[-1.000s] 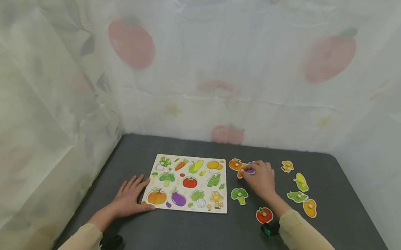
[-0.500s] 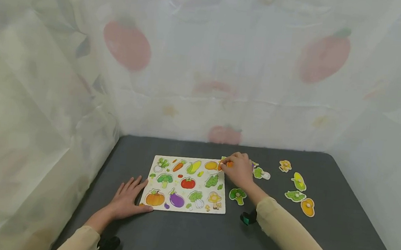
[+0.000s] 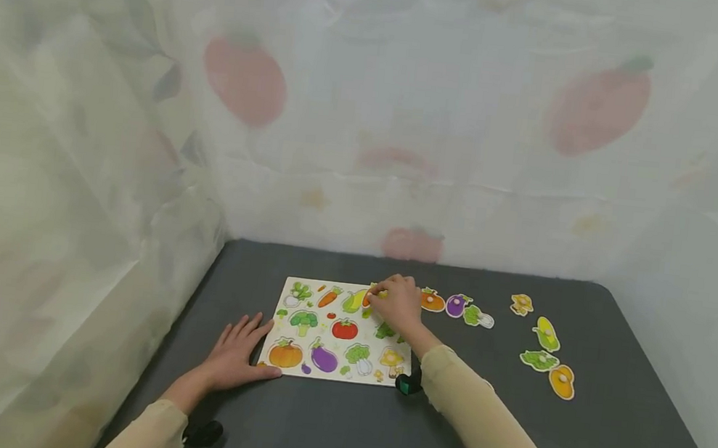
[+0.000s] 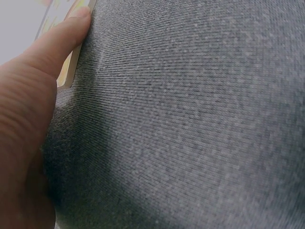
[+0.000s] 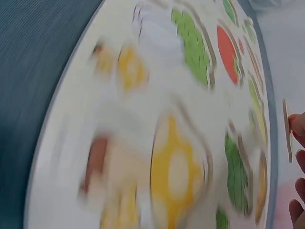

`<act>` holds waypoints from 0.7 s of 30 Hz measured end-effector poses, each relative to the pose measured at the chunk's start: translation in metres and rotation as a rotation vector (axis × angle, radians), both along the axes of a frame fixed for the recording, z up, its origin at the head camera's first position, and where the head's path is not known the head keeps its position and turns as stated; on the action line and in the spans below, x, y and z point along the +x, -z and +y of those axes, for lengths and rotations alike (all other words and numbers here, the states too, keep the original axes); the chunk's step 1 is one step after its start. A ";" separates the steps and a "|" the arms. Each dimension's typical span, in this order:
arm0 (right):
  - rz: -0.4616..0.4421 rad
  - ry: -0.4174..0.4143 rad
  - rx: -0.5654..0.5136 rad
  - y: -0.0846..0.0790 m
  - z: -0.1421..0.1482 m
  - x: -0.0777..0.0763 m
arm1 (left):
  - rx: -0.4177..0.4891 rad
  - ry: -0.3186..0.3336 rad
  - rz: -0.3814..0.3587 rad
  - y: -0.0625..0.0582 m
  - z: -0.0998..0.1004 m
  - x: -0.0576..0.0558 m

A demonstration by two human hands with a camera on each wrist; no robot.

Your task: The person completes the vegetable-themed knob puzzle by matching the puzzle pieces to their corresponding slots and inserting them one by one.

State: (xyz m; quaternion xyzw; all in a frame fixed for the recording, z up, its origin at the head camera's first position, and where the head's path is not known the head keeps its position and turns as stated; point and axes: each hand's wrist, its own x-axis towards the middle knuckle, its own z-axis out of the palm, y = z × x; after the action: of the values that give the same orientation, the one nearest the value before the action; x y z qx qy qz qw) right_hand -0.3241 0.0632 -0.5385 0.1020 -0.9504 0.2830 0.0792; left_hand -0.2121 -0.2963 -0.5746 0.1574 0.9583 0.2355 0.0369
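Observation:
My left hand (image 3: 233,352) lies with spread fingers at the left edge of a white vegetable puzzle board (image 3: 292,329). Its thumb (image 4: 64,36) rests on the board's near-left corner. Over the far right part of the board, my right hand (image 3: 400,305) pinches a carrot puzzle piece (image 3: 367,299). In the right wrist view this piece (image 5: 287,129) shows edge-on between thumb and fingers, clear of the board. The printed carrot (image 3: 329,297) lies to its left on the board, beside the corn picture (image 3: 353,301). My right hand hides the board's far right corner.
Right of the board lie a pumpkin piece (image 3: 432,302), an eggplant piece (image 3: 456,306) and a bok choy piece (image 3: 478,317). Farther right are mushroom (image 3: 521,304), corn (image 3: 546,335), pea pod (image 3: 539,360) and potato (image 3: 562,382) pieces. The right forearm covers other pieces.
My right hand has picked up the carrot piece from beside the pumpkin piece and carried it left over the board. The left hand stays at the board's edge.

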 end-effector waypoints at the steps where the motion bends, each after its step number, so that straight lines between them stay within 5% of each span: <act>1: -0.001 -0.003 -0.001 0.001 -0.006 0.000 | 0.003 -0.001 0.002 -0.001 0.001 0.001; 21: -0.034 0.071 -0.045 0.015 -0.061 0.005 | -0.005 0.003 -0.024 -0.002 0.017 0.003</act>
State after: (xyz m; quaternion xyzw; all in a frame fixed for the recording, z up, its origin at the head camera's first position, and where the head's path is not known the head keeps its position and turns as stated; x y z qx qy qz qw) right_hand -0.3193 0.0022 -0.5535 0.0617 -0.9479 0.3032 0.0753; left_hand -0.2096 -0.2791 -0.5727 0.1561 0.9581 0.2350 0.0491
